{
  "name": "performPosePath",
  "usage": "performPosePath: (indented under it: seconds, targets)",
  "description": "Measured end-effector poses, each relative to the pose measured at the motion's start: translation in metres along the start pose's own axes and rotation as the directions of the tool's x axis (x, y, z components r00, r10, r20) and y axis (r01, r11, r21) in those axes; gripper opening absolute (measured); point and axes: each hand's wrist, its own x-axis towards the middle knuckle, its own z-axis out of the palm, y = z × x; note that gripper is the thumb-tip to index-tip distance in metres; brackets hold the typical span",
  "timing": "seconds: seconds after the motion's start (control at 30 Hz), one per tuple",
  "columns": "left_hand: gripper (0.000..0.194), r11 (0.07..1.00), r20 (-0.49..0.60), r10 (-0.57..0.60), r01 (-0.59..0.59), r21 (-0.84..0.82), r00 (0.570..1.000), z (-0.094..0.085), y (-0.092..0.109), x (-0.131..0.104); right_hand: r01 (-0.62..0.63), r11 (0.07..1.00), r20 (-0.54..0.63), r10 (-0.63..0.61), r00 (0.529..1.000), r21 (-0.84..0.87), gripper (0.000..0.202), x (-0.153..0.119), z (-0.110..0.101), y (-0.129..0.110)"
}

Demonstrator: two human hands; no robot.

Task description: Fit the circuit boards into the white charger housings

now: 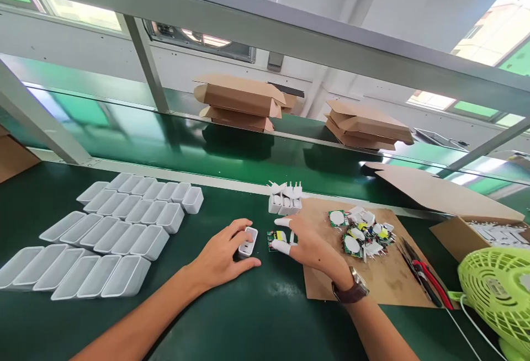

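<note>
My left hand point(226, 250) is closed round a small white plastic charger housing point(247, 244), fingers over its top and thumb at its near side. The housing has slots in its inner face. To the right, my right hand point(308, 242), with white finger cots on thumb and forefinger, reaches over a small green circuit board point(273, 238) with a yellow part. The thumb overlaps the board's near edge, while the forefinger stays apart beyond its far edge. Behind the hands stand several white housings point(285, 205) with plug pins on top.
Rows of open white cases point(124, 272) fill the left of the green table. On the right, a cardboard sheet point(327, 286) carries piled circuit boards point(368, 234) and red-handled pliers point(433, 281). Beyond are a green fan point(494, 283), a box of white parts point(455, 239) and shelved cartons point(240, 99).
</note>
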Motion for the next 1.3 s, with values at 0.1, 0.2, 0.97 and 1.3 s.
performPosePath:
  seconds: [0.1,0.2,0.97,1.3]
  targets:
    - [0.05,0.993,0.02,-0.074,0.075,-0.089,0.997,-0.004,0.002,0.003,0.046,0.996,0.129,-0.036,0.991,-0.076,0.053,-0.012,-0.002,0.008]
    - [0.074,0.977,0.062,-0.135,0.143,-0.155,0.989,-0.01,0.003,0.005,0.045,0.994,0.157,-0.03,0.987,-0.096,0.056,-0.022,0.001,0.014]
    - [0.07,0.906,-0.015,-0.388,0.378,-0.188,0.922,0.009,-0.002,0.006,0.205,0.971,-0.283,-0.233,0.931,-0.126,0.049,-0.016,0.0,-0.007]
    - [0.074,0.986,-0.066,-0.053,0.041,-0.164,0.996,0.003,0.003,0.004,0.388,0.884,-0.381,-0.464,0.8,-0.262,0.066,-0.024,0.02,-0.029]
